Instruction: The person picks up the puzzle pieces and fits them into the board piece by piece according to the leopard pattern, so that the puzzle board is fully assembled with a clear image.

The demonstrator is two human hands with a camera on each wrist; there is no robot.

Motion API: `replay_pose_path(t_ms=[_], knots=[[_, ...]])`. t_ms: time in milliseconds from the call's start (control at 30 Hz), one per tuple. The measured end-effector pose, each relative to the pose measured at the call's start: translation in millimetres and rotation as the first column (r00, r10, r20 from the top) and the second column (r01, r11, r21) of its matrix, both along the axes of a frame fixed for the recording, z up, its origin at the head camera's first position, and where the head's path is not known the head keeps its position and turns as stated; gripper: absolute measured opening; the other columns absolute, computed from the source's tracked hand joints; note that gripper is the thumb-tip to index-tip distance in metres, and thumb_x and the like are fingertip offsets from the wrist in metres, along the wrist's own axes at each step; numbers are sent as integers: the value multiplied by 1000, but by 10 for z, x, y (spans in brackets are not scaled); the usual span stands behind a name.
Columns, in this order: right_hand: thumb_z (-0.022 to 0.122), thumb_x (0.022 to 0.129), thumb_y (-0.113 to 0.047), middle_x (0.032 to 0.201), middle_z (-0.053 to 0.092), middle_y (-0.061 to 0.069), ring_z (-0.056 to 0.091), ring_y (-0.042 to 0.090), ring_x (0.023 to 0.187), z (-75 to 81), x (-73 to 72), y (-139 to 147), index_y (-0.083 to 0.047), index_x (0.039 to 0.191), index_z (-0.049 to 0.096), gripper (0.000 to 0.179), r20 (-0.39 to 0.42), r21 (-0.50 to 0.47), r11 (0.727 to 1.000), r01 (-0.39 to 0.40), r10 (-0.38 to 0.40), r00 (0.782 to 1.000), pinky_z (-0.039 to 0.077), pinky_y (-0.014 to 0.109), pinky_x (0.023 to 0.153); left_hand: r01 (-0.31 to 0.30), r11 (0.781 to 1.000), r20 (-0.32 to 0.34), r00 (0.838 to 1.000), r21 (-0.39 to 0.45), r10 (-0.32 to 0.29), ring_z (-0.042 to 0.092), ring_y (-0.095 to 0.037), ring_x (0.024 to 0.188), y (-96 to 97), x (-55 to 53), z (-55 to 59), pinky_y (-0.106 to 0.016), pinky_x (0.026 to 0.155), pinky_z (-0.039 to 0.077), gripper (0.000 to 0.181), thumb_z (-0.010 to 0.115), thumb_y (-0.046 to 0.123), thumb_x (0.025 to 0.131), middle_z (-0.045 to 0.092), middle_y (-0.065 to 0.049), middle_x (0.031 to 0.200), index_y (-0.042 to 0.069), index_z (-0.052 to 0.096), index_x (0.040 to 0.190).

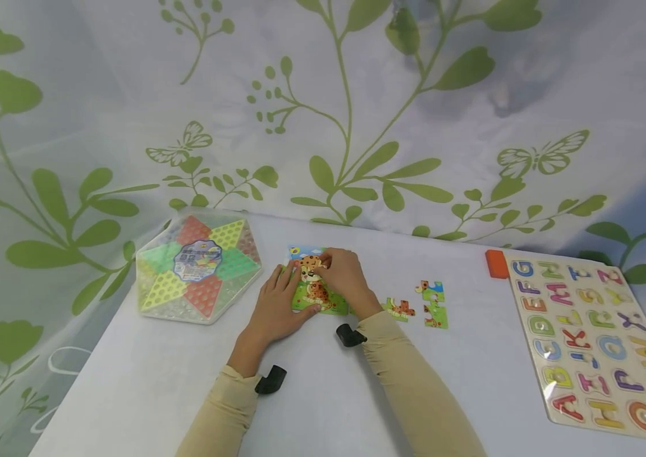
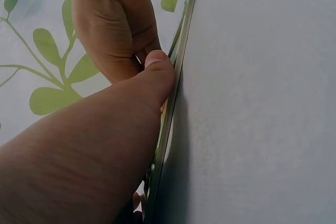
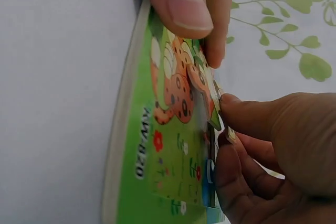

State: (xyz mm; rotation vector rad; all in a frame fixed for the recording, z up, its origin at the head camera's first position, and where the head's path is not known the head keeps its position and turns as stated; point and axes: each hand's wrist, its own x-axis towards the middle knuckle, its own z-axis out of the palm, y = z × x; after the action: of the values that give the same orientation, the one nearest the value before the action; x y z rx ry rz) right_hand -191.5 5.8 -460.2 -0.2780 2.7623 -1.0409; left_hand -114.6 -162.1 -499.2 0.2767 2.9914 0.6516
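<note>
A jigsaw board [image 1: 336, 308] with a spotted leopard cub on green grass lies flat on the white table. My left hand [image 1: 279, 304] rests on its left side, fingers extended over the picture and thumb along the lower edge. Over the upper right part of the board, my right hand [image 1: 343, 274] pinches a small puzzle piece [image 3: 230, 135] between thumb and fingertips. In the right wrist view, another puzzle piece [image 3: 210, 98] sits tilted up from the board beside those fingertips. The left thumb [image 2: 157, 69] presses by the board's edge in the left wrist view.
Loose puzzle pieces lie right of the board, among them a spotted one [image 1: 399, 308] and a green one [image 1: 436, 315]. A hexagonal star-patterned game box [image 1: 199, 298] is at left. At right are an alphabet board [image 1: 563, 317] and an orange block [image 1: 497, 263]. A leaf-print cloth [image 1: 323, 127] hangs behind.
</note>
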Motion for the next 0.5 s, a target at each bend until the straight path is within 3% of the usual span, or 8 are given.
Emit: replay_pose_path(t_ms=[300, 500], knots=[[75, 95, -28, 107, 74, 7, 69, 23, 96, -5, 9, -51, -7, 121, 72, 34, 35, 41, 998, 55, -56, 998, 58, 37, 83, 5, 1000, 0, 1000, -6, -5, 7, -35, 160, 11, 15, 19, -63, 125, 19, 96, 63, 60, 94, 9, -7, 174, 11, 18, 165], [76, 93, -27, 110, 73, 9, 67, 27, 105, 28, 10, -84, -6, 119, 72, 34, 47, 66, 996, 67, -70, 996, 58, 40, 89, 14, 1000, -11, 1000, -7, -14, 9, -37, 160, 12, 19, 21, -62, 125, 20, 89, 63, 58, 95, 11, -9, 173, 14, 27, 163]])
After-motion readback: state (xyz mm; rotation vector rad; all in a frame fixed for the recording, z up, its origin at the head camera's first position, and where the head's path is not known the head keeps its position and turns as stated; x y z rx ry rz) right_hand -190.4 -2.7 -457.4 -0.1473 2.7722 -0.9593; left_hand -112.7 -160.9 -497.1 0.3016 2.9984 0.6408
